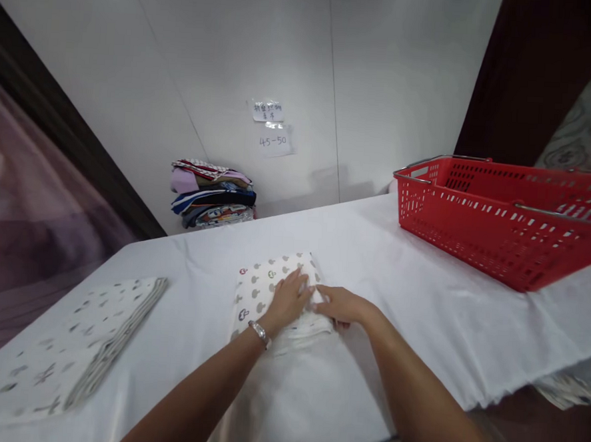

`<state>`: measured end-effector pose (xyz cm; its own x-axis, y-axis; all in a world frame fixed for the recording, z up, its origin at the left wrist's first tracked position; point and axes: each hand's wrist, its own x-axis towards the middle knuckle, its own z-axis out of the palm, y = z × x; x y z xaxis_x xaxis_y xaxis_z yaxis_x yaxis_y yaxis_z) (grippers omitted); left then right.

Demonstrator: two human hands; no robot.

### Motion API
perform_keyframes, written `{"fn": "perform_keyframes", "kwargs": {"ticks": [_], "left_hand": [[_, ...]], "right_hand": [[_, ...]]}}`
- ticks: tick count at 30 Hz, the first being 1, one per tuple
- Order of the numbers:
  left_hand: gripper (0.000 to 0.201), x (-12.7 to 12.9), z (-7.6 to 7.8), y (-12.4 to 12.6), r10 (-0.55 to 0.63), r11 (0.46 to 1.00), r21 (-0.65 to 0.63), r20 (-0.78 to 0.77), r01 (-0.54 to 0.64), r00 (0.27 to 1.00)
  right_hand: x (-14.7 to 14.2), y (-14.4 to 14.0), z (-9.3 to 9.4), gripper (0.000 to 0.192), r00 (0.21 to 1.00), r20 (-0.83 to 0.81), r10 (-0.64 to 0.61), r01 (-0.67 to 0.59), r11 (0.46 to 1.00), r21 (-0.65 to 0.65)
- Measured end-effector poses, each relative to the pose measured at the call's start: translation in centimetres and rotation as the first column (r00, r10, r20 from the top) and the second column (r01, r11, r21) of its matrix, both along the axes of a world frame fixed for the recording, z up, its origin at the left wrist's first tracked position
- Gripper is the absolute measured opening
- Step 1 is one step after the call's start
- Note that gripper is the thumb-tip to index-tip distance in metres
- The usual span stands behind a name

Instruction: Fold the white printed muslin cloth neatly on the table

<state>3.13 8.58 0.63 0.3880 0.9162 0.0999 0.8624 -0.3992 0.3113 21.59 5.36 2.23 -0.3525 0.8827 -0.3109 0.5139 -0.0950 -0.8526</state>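
Nearest, both forearms reach in over the white-draped surface (420, 309). The left hand (287, 299), a bracelet at its wrist, lies flat with its fingers spread on a small white cotton cloth printed with grey and red mushrooms (264, 289). The right hand (341, 306) rests on the cloth's right edge, fingers extended and close together, pressing rather than pinching. The cloth lies mid-surface, already folded into a compact rectangle, so the folding looks nearly done, with only smoothing or a last fold left. To the left sits a flat stack of folded white patterned cloths (75, 347). Farther right stands a red plastic basket (500, 227); against the wall, a pile of folded coloured fabrics (211, 196).
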Motion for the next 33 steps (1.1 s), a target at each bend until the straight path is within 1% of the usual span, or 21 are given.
{"fn": "perform_keyframes", "kwargs": {"ticks": [1,2,3,4,6,8,10,13,17,20,23,26,28,30,33], "left_hand": [[0.051,-0.1,-0.1,-0.8,-0.030,1.000,0.000,-0.020,0.030,0.999],[0.052,-0.1,-0.2,-1.6,-0.056,0.998,0.006,-0.044,0.056,0.997],[0.054,-0.1,-0.3,-2.2,-0.071,0.997,0.017,-0.066,0.072,0.995],[0.055,-0.1,-0.5,-2.7,-0.080,0.996,0.030,-0.084,0.082,0.993],[0.055,0.1,-0.8,-3.2,-0.077,0.995,0.056,-0.102,0.083,0.992],[0.055,0.2,-1.0,-3.3,-0.069,0.995,0.069,-0.107,0.077,0.992],[0.055,0.3,-1.0,-3.3,-0.068,0.994,0.081,-0.109,0.077,0.992],[0.055,0.3,-0.9,-3.3,-0.064,0.993,0.093,-0.116,0.075,0.991],[0.055,0.3,-1.0,-3.6,-0.058,0.990,0.118,-0.119,0.072,0.991],[0.053,0.4,-1.4,-3.8,-0.048,0.984,0.167,-0.111,0.066,0.993],[0.052,0.5,-1.9,-3.8,-0.042,0.975,0.213,-0.104,0.063,0.994],[0.052,0.6,-2.1,-3.8,-0.042,0.973,0.221,-0.099,0.063,0.994],[0.052,0.7,-2.1,-3.9,-0.042,0.973,0.221,-0.092,0.061,0.995],[0.052,0.7,-2.1,-3.9,-0.043,0.973,0.225,-0.083,0.061,0.996],[0.051,0.6,-2.1,-4.0,-0.049,0.973,0.222,-0.068,0.063,0.997]], "right_hand": [[0.5,0.4,-0.3,0.056,0.999,-0.007,-0.044,0.044,0.999,0.019],[0.9,1.0,-0.5,0.050,0.993,-0.015,-0.117,0.117,0.992,0.053],[1.2,1.5,-0.7,0.044,0.979,-0.041,-0.202,0.205,0.975,0.090],[1.3,2.2,-0.9,0.039,0.953,-0.104,-0.284,0.295,0.949,0.110],[1.1,3.5,-1.2,0.031,0.870,-0.273,-0.411,0.446,0.892,0.079],[0.3,4.9,-1.3,0.029,0.787,-0.392,-0.476,0.518,0.855,0.001],[-0.7,6.5,-1.5,0.034,0.753,-0.424,-0.503,0.538,0.842,-0.043],[-2.2,9.1,-1.6,0.042,0.743,-0.430,-0.512,0.521,0.847,-0.108],[-3.2,12.1,-1.0,0.045,0.736,-0.425,-0.527,0.482,0.849,-0.218],[-3.5,13.6,-0.5,0.045,0.741,-0.401,-0.539,0.459,0.842,-0.284],[-3.8,14.5,-0.4,0.042,0.746,-0.383,-0.545,0.454,0.836,-0.308],[-4.0,15.0,-0.7,0.031,0.754,-0.356,-0.552,0.468,0.832,-0.298],[-3.9,15.0,-0.8,0.028,0.760,-0.334,-0.557,0.491,0.830,-0.265],[-3.8,14.8,-0.6,0.030,0.761,-0.317,-0.566,0.534,0.824,-0.190],[-3.7,14.0,0.1,0.044,0.762,-0.310,-0.568,0.591,0.806,-0.023]]}}
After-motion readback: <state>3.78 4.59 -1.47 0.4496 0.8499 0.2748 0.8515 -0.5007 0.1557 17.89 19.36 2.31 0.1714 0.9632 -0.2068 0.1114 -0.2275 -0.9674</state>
